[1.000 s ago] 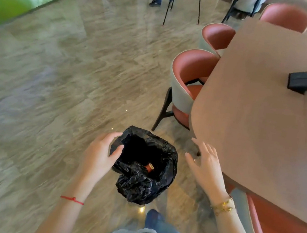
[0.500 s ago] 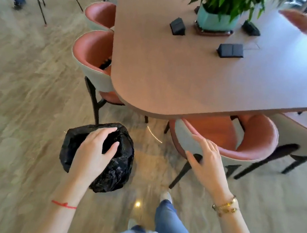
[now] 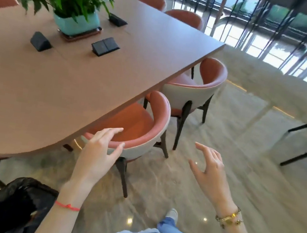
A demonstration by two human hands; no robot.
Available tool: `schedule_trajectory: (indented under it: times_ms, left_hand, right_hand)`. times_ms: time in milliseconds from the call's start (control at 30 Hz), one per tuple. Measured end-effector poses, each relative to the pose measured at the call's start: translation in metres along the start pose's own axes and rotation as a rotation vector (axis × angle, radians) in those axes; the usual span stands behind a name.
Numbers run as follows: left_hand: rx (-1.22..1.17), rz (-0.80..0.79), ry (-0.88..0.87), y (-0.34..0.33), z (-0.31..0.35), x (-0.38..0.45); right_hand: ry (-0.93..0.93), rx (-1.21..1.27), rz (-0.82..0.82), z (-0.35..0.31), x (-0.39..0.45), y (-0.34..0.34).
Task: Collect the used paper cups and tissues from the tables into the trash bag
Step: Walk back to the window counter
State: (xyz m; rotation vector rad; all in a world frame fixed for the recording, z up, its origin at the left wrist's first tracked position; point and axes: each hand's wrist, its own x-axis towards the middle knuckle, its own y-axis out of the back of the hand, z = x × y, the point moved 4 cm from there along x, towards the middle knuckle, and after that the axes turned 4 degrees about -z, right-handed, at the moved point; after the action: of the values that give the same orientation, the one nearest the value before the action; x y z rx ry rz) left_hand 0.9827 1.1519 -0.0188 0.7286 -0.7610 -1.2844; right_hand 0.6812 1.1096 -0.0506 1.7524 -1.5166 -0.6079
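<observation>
Both hands, left (image 3: 97, 154) and right (image 3: 210, 171), hang open and empty; the black trash bag (image 3: 8, 204) sits by the desk (image 3: 58, 87)

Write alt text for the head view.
Both hands, left hand and right hand, hover open and empty near a pink chair beside a long table; a black trash bag sits lower left.

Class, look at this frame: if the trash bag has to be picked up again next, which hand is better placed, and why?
Probably the left hand: the trash bag sits at the lower left, beside that forearm. The right hand is open over the floor, farther away.
</observation>
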Motion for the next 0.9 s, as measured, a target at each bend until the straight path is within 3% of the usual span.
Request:
schedule_trajectory:
  times_ms: [267, 533, 900]
  left_hand:
    - [-0.055, -0.135, -0.212, -0.099, 0.134, 0.116]
    - [-0.115, -0.219, -0.328, -0.180, 0.222, 0.224]
    - [-0.157, -0.281, -0.453, -0.283, 0.344, 0.450]
  right_hand:
    - [-0.198, -0.043, 0.146, 0.125, 0.035, 0.105]
    - [-0.334, -0.030, 0.233, 0.215, 0.091, 0.159]
    - [-0.422, -0.016, 0.354, 0.346, 0.278, 0.243]
